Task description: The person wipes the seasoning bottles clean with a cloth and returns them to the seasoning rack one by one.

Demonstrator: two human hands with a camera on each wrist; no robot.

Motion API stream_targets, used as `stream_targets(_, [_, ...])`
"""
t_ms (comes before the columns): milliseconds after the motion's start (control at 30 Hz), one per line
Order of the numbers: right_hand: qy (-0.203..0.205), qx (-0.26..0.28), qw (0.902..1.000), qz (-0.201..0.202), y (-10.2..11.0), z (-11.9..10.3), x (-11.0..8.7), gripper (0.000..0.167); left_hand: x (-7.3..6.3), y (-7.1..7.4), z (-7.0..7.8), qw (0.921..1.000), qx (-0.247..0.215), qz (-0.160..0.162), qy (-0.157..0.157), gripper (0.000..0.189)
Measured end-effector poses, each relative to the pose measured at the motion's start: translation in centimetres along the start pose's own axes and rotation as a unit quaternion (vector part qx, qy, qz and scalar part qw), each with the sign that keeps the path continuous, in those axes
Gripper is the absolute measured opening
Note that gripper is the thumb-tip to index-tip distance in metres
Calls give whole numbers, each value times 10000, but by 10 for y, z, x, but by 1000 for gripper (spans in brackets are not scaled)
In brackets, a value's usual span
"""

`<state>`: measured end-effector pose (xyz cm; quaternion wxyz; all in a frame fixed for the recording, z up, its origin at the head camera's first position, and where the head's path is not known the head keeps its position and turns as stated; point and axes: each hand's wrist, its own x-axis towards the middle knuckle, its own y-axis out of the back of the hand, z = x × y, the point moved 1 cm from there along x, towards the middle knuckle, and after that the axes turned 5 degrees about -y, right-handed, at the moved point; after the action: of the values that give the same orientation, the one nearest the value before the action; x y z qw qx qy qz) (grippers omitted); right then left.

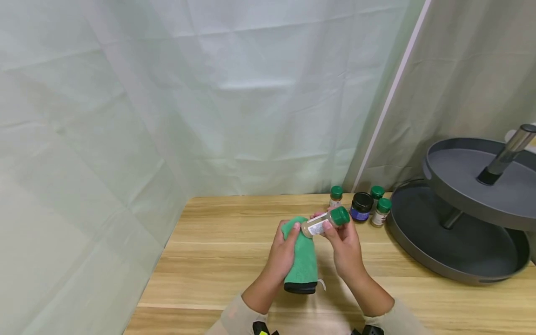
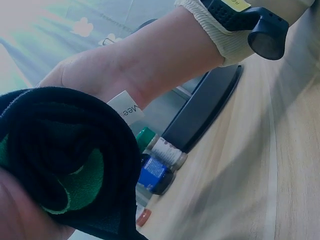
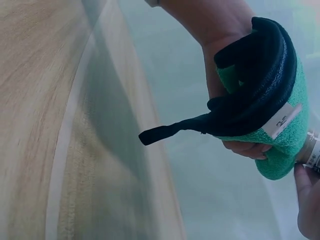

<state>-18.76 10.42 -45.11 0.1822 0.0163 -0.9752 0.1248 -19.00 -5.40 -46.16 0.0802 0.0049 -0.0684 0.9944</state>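
My left hand (image 1: 282, 253) grips a rolled green cloth (image 1: 304, 263) with a black edge, thumb along its front. In the left wrist view the dark rolled end of the cloth (image 2: 70, 125) fills the near side, a white tag (image 2: 126, 107) sticking out. My right hand (image 1: 345, 244) holds a small spice jar (image 1: 316, 224) with a green lid, tilted, its base against the upper part of the cloth. From the right wrist view, a black loop (image 3: 170, 131) hangs off the cloth, and the jar's end (image 3: 312, 152) shows at the right edge.
Behind my right hand stand several jars: a dark jar with a blue label (image 1: 361, 207) and green-lidded spice jars, one (image 1: 380, 213) beside the tray. A grey two-tier round tray (image 1: 454, 274) occupies the right side of the wooden table (image 1: 201, 260). Pale curtains (image 1: 251, 116) hang behind.
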Motion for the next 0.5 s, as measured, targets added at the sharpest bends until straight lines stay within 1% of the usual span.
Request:
stream_targets(200, [-111, -268, 9996, 54, 1, -2, 1, 30, 1, 1, 0, 10000, -75, -29, -24, 44])
stream_targets(300, [-115, -296, 9995, 93, 2, -2, 2, 32, 1, 1, 0, 10000, -51, 23, -38, 45])
stream_targets(500, [49, -220, 9997, 94, 4, 0, 4, 35, 0, 1, 2, 10000, -29, 87, -40, 44])
